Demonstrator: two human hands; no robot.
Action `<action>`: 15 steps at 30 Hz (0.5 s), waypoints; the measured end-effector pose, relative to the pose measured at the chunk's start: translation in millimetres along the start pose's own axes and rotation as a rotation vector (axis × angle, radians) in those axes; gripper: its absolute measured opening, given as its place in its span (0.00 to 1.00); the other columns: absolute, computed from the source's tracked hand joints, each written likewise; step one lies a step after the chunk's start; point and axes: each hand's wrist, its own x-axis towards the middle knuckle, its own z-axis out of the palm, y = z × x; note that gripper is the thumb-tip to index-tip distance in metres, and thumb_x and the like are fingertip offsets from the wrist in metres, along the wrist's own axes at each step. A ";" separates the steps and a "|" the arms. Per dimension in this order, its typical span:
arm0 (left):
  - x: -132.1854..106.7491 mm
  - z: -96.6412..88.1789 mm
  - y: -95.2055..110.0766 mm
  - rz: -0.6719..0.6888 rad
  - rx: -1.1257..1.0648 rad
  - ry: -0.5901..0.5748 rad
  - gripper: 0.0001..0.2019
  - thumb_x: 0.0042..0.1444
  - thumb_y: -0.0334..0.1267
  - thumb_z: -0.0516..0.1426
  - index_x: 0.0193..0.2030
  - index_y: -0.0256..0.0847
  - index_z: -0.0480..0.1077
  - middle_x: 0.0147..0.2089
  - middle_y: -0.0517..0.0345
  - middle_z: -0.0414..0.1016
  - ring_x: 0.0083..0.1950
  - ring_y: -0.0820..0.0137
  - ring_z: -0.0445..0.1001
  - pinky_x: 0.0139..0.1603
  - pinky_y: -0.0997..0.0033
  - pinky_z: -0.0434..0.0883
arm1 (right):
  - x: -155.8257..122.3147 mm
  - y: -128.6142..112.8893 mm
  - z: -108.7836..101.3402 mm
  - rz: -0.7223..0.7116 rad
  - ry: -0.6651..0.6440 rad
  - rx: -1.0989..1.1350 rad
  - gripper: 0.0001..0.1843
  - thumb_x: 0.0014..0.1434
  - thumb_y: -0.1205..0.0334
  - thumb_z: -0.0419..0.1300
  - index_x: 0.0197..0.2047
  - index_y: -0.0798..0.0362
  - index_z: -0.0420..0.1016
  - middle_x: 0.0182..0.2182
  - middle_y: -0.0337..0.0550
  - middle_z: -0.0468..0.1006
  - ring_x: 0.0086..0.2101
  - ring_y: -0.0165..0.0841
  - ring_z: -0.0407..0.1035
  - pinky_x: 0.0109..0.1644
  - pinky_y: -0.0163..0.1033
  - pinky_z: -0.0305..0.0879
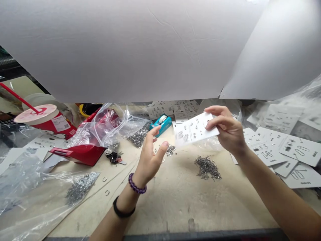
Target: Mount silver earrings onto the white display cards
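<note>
A white rectangular printed card (pixel 193 130) is pinched at its right end by the right hand (pixel 227 130), above the beige bench (pixel 180 204) at centre frame. The left hand (pixel 149 162) is empty, fingers spread, just below a teal tape dispenser (pixel 162 124). A loose pile of grey metal pins (pixel 207 166) lies below the card.

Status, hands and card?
Right hand gripping white printed card. Left hand open, empty, beside card. Nothing in the way; white sheet hangs overhead, cutting off upper view.
</note>
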 end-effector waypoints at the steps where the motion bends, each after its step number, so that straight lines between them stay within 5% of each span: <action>1: 3.5 -0.9 1.7 -0.059 -0.071 -0.104 0.25 0.54 0.42 0.54 0.58 0.42 0.55 0.60 0.50 0.57 0.59 0.62 0.57 0.54 0.64 0.61 | -0.3 -6.0 -0.1 0.060 -0.052 0.108 0.11 0.52 0.62 0.56 0.20 0.45 0.70 0.44 0.37 0.67 0.46 0.38 0.63 0.43 0.47 0.66; 4: 12.2 1.9 3.7 -0.296 -0.289 -0.524 0.23 0.52 0.46 0.55 0.53 0.38 0.62 0.49 0.47 0.68 0.46 0.63 0.69 0.40 0.69 0.69 | -1.2 -16.9 6.0 0.156 -0.086 0.260 0.07 0.51 0.59 0.57 0.22 0.45 0.70 0.46 0.36 0.68 0.45 0.38 0.64 0.40 0.45 0.67; 6: 16.1 6.0 1.3 -0.397 -0.364 -0.594 0.20 0.50 0.47 0.56 0.46 0.36 0.66 0.40 0.49 0.72 0.35 0.69 0.71 0.30 0.75 0.68 | -3.8 -15.7 12.7 0.209 -0.003 0.270 0.06 0.51 0.61 0.58 0.35 0.44 0.72 0.49 0.39 0.66 0.46 0.37 0.64 0.42 0.45 0.68; 8: 18.4 8.7 -3.1 -0.421 -0.397 -0.455 0.19 0.49 0.47 0.57 0.44 0.36 0.67 0.38 0.51 0.72 0.32 0.72 0.69 0.26 0.78 0.67 | -9.9 -9.3 19.7 0.324 -0.001 0.250 0.15 0.54 0.62 0.56 0.47 0.46 0.67 0.50 0.45 0.65 0.45 0.36 0.65 0.42 0.44 0.69; 11: 19.5 8.1 -11.0 -0.397 -0.465 -0.189 0.20 0.50 0.46 0.57 0.47 0.37 0.64 0.42 0.52 0.71 0.34 0.73 0.70 0.27 0.78 0.69 | -26.1 1.4 32.4 0.465 -0.261 0.101 0.14 0.58 0.61 0.51 0.47 0.53 0.66 0.43 0.49 0.70 0.39 0.35 0.67 0.41 0.44 0.69; 15: 16.0 1.9 -18.9 -0.357 -0.603 -0.042 0.17 0.53 0.45 0.55 0.48 0.42 0.63 0.45 0.56 0.70 0.36 0.74 0.70 0.29 0.78 0.72 | -47.3 4.1 53.5 0.220 -0.659 -0.293 0.22 0.54 0.54 0.57 0.50 0.54 0.65 0.46 0.52 0.68 0.45 0.42 0.63 0.47 0.49 0.62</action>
